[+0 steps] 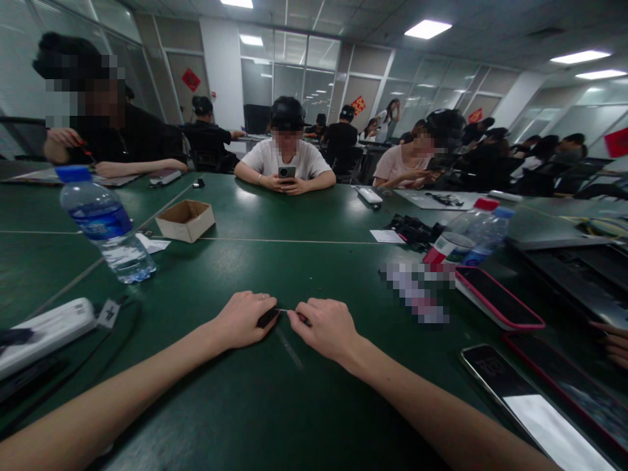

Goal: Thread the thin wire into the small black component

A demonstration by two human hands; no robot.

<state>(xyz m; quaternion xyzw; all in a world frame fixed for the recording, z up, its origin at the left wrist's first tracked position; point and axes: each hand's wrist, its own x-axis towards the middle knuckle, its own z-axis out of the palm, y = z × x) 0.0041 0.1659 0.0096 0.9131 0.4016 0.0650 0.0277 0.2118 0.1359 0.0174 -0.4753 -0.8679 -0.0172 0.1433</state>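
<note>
Over the middle of the green table, my left hand (244, 318) is closed around a small black object (267, 318), mostly hidden by the fingers. Facing it, my right hand (326, 325) pinches a thin tool that looks like a small screwdriver (282, 310). Its slim metal shaft points left and reaches the black object, or nearly so; I cannot tell whether they touch. Most of the handle is hidden in my right fingers. A faint pale strip (289, 348) shows on the tabletop just below the hands.
At left stand a water bottle (105, 226), an open cardboard box (186, 221) and a white power strip (49, 333). To the right are a pink-edged phone (500, 297), another phone (530, 405), bottles (478, 229) and a black tray (574, 275). People sit around the table (275, 216).
</note>
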